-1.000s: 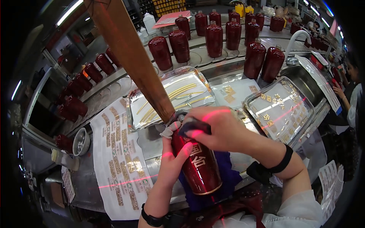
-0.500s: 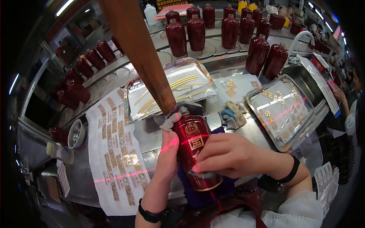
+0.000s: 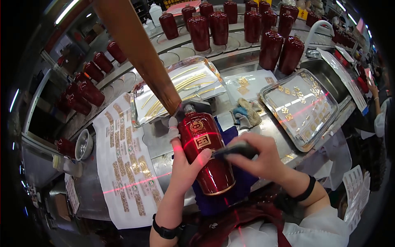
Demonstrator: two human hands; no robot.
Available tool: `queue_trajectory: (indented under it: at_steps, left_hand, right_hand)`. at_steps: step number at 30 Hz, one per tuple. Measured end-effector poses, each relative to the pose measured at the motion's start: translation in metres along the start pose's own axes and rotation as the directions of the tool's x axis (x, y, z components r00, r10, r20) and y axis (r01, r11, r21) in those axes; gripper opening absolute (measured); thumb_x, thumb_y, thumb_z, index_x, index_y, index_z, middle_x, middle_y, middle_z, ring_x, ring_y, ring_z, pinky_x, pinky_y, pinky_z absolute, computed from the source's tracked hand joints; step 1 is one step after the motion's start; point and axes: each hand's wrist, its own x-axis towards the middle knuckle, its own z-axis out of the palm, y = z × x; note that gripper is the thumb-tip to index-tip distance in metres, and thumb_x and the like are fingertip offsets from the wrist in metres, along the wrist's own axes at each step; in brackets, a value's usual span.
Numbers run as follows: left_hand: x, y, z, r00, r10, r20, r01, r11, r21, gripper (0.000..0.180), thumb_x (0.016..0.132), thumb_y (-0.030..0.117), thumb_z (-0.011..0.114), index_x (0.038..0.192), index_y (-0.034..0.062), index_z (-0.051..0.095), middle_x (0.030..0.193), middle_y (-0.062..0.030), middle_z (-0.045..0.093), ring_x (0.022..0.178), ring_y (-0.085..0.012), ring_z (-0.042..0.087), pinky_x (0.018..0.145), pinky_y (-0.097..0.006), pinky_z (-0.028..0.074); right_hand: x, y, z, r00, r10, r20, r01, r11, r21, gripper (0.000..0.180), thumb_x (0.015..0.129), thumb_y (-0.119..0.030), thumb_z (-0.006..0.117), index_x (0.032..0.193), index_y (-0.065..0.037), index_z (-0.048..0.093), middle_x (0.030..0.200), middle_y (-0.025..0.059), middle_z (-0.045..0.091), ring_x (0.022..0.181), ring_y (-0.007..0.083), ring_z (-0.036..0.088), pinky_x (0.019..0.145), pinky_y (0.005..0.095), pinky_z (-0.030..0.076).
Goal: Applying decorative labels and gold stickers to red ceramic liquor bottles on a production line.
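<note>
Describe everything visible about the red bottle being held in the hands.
The red bottle is glossy dark red, seemingly glazed ceramic or glass, with a narrow pale-capped neck, gold emblem, a square gold label and a gold band at its base. It lies tilted, neck pointing away, over a blue cloth on the metal counter. The left hand cradles its side; the right hand presses a dark tool against it. A red laser line crosses it.
</note>
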Motion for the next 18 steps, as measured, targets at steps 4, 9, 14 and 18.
queue_trajectory:
  at_steps: [4, 9, 14, 18]
  left_hand:
    - [-0.006, -0.001, -0.008, 0.998, 0.062, 0.023, -0.061, 0.997, -0.045, 0.081, 0.075, 0.021, 0.073, 0.133, 0.0009, 0.019, 0.123, -0.015, 0.047, 0.112, -0.023, 0.051, 0.095, -0.037, 0.043]
    - [-0.009, -0.001, -0.017, 0.994, -0.034, 0.1, 0.041, 0.997, -0.07, 0.085, 0.075, 0.025, 0.076, 0.133, 0.0027, 0.019, 0.125, -0.0149, 0.045, 0.115, -0.0209, 0.048, 0.097, -0.037, 0.041]
    - [-0.005, -0.012, -0.018, 0.992, 0.001, 0.123, 0.004, 0.999, -0.047, 0.093, 0.075, 0.027, 0.076, 0.137, 0.0003, 0.012, 0.128, -0.0171, 0.042, 0.118, -0.0221, 0.045, 0.1, -0.036, 0.038]
    - [-0.007, -0.004, -0.043, 0.981, 0.049, 0.187, -0.087, 0.975, 0.204, 0.098, 0.079, 0.029, 0.073, 0.145, 0.0021, 0.005, 0.142, -0.0236, 0.028, 0.131, -0.0275, 0.034, 0.103, -0.038, 0.035]
  right_hand:
    - [0.007, 0.0, -0.005, 0.993, 0.117, 0.015, -0.118, 0.989, 0.094, 0.02, 0.076, -0.011, 0.072, 0.094, -0.004, 0.065, 0.079, 0.0076, 0.065, 0.07, 0.0132, 0.061, 0.064, 0.0263, 0.047]
    - [0.03, -0.007, -0.001, 0.997, -0.055, -0.055, 0.051, 0.996, -0.067, 0.017, 0.075, -0.005, 0.069, 0.091, -0.003, 0.064, 0.081, 0.0109, 0.064, 0.073, 0.0219, 0.063, 0.065, 0.0289, 0.048]
    - [0.04, -0.015, 0.005, 0.956, -0.273, 0.107, 0.286, 0.95, -0.127, 0.026, 0.07, 0.0, 0.072, 0.095, -0.006, 0.067, 0.083, 0.0091, 0.064, 0.077, 0.0258, 0.062, 0.068, 0.0324, 0.049]
    - [0.049, -0.024, -0.003, 0.809, -0.501, 0.307, 0.581, 0.759, -0.294, 0.031, 0.065, 0.0, 0.072, 0.094, -0.009, 0.068, 0.082, 0.0055, 0.062, 0.074, 0.0235, 0.057, 0.062, 0.0327, 0.046]
